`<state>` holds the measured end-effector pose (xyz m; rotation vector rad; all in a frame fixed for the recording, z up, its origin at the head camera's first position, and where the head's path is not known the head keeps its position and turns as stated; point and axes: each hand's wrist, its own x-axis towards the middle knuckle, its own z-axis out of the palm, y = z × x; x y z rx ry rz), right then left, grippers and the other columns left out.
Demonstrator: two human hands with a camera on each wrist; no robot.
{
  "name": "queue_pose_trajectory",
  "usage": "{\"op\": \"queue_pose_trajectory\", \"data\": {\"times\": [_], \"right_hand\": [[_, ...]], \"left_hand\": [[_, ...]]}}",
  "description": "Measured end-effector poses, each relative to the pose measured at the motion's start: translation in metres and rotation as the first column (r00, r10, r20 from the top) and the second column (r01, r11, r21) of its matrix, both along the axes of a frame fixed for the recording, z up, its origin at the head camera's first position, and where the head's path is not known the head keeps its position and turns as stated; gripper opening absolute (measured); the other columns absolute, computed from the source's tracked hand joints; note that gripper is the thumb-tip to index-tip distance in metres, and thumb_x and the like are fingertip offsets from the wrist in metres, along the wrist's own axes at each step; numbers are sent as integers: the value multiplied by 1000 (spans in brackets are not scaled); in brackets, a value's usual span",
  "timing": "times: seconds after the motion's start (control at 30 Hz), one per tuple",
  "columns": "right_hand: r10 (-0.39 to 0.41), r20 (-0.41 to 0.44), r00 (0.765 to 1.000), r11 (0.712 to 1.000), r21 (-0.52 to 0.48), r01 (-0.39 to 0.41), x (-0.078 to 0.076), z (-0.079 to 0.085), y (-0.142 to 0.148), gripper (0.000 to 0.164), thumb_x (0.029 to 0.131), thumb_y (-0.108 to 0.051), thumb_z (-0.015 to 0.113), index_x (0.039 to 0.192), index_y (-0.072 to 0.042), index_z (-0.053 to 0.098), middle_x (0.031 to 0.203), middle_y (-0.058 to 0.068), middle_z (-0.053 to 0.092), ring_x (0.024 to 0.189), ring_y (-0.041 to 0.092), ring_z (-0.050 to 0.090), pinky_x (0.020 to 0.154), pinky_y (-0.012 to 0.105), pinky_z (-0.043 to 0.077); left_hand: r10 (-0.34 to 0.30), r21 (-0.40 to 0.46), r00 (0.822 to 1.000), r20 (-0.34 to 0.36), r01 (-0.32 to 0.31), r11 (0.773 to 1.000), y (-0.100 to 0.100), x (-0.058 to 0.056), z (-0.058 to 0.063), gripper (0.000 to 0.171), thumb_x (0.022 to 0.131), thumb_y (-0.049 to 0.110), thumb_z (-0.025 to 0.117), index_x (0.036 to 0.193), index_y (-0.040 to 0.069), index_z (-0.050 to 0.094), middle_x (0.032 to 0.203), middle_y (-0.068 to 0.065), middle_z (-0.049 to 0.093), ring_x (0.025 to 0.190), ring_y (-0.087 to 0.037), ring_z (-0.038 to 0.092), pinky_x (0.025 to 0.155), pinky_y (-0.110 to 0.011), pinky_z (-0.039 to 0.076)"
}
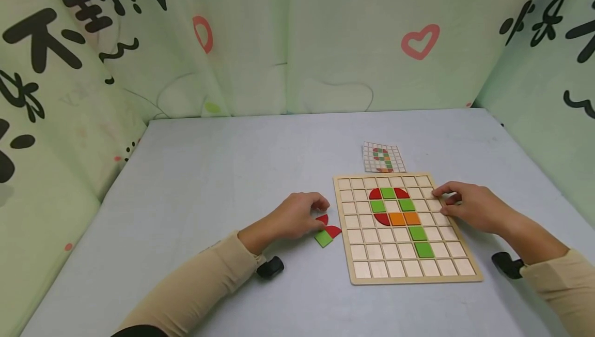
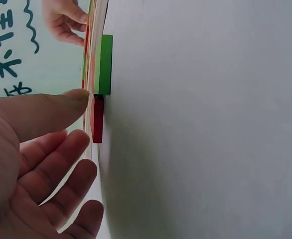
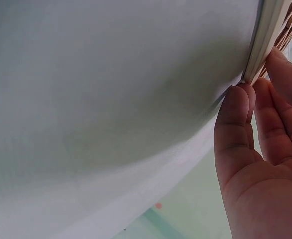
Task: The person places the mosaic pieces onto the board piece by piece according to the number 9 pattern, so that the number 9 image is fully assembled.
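Note:
My left hand (image 1: 297, 215) hovers by several loose pieces at the board's left: a green square tile (image 1: 323, 239) and red quarter-round tiles (image 1: 333, 231). In the left wrist view its fingers are spread and loosely bent; the thumb (image 2: 69, 107) overlaps the tiles, and whether it touches them is unclear. My right hand (image 1: 476, 208) touches the right rim of the wooden grid board (image 1: 413, 279), its thumb and fingers rather straight at the edge in the right wrist view. On the board sit red quarter-rounds (image 1: 382, 218), green squares (image 1: 417, 233) and orange squares (image 1: 404, 218) in a 9-like figure.
Behind the board lies a pattern card (image 1: 372, 158) printed with a grid and a coloured figure. A pale cloth covers the table (image 1: 232, 171). Green printed curtains (image 1: 344, 32) enclose the back and both sides. Dark wrist-worn devices (image 1: 270, 267) sit at both cuffs.

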<state>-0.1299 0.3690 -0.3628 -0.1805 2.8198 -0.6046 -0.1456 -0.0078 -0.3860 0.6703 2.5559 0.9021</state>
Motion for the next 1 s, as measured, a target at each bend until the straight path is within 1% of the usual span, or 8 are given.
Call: {"op": "queue_pose_trajectory", "data": {"times": [0.17, 0.3, 0.4, 0.5, 0.6, 0.83, 1.0], "right_hand": [[-2, -1, 1000, 1000, -3, 2, 0, 0, 0, 38, 90, -10, 70, 123, 4, 59, 108, 28, 63, 101, 45, 57, 81, 55, 47], [-3, 0, 1000, 1000, -4, 3, 0, -1, 0, 38, 90, -10, 70, 123, 4, 59, 109, 28, 63, 101, 45, 57, 81, 55, 47], [-3, 0, 1000, 1000, -5, 3, 0, -1, 1, 37, 91, -10, 70, 124, 4, 59, 108, 27, 63, 101, 44, 57, 80, 54, 48], [6, -5, 1000, 1000, -6, -6, 1, -1, 2, 37, 91, -9, 70, 123, 4, 59, 106, 26, 63, 99, 43, 57, 79, 52, 48], [15, -13, 1000, 1000, -3, -15, 2, -1, 2, 36, 91, -9, 69, 123, 4, 59, 105, 25, 64, 99, 43, 58, 79, 51, 48], [13, -13, 1000, 1000, -2, -13, 2, -1, 2, 36, 91, -8, 70, 122, 5, 59, 105, 25, 64, 98, 43, 58, 78, 52, 48], [10, -13, 1000, 1000, -3, -10, 2, 0, 1, 36, 91, -8, 70, 122, 5, 59, 105, 26, 63, 98, 43, 58, 78, 52, 48]], "left_hand": [[1, -24, 1000, -1, -1, 1000, 2, 0, -2, 32, 88, 13, 78, 117, 9, 66, 108, 1, 67, 102, -14, 59, 93, -26, 48], [9, -44, 1000, -3, -9, 999, 4, 0, -3, 30, 87, 13, 79, 114, 10, 67, 102, 3, 66, 96, -13, 57, 88, -24, 49], [8, -45, 1000, -10, -8, 999, 4, 0, -2, 26, 87, 13, 80, 109, 10, 67, 97, 4, 65, 92, -12, 57, 86, -23, 49], [-1, -39, 1000, -24, 0, 999, 2, 0, -1, 23, 87, 12, 79, 107, 10, 67, 94, 5, 65, 92, -12, 56, 85, -25, 48], [-13, -36, 999, -38, 12, 999, 1, 0, 0, 23, 87, 12, 79, 106, 9, 67, 94, 4, 66, 93, -12, 56, 87, -26, 46], [-23, -47, 999, -34, 21, 999, -1, -1, 0, 25, 88, 12, 78, 109, 9, 67, 97, 3, 66, 94, -12, 57, 88, -26, 48], [-10, -50, 999, -42, 8, 999, 0, -2, -1, 23, 88, 11, 78, 108, 9, 68, 96, 4, 67, 92, -12, 57, 87, -25, 48]]}}
